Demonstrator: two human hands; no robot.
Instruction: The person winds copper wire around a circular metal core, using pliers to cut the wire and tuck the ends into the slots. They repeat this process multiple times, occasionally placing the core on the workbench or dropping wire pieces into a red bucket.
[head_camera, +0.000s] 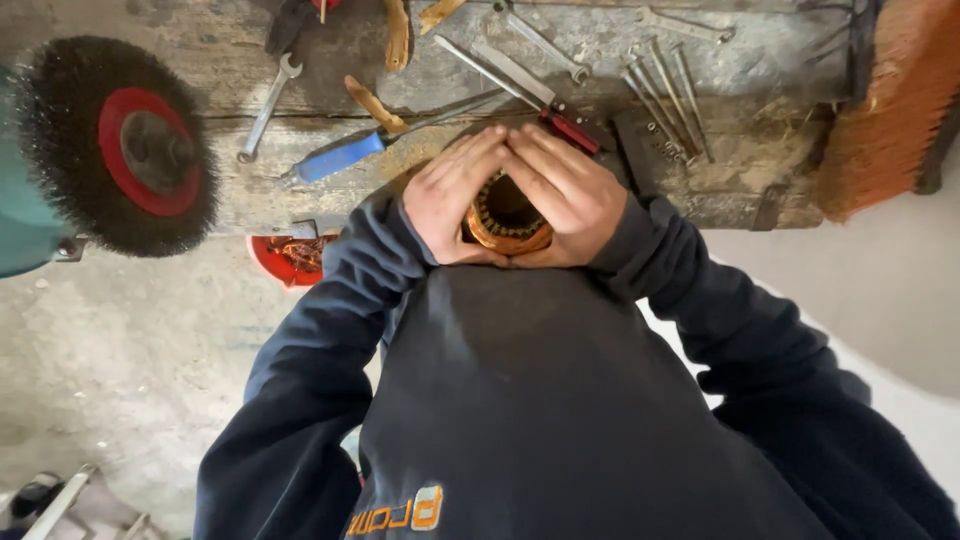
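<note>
Both my hands cup a round motor stator (506, 218) with copper windings, held close against my dark sweatshirt just below the edge of a worn wooden workbench (700, 60). My left hand (453, 195) wraps its left side and my right hand (563, 192) wraps its right side, with the fingertips meeting above the ring. Only the stator's centre bore and its lower copper rim show between my palms.
On the bench lie a blue-handled screwdriver (338, 157), a red-handled screwdriver (572, 131), a wrench (266, 108), several long nails (668, 98) and wooden-handled tools. A wire wheel brush (125, 148) stands left, a red bowl of copper wire (288, 258) below the bench, a brush (885, 105) right.
</note>
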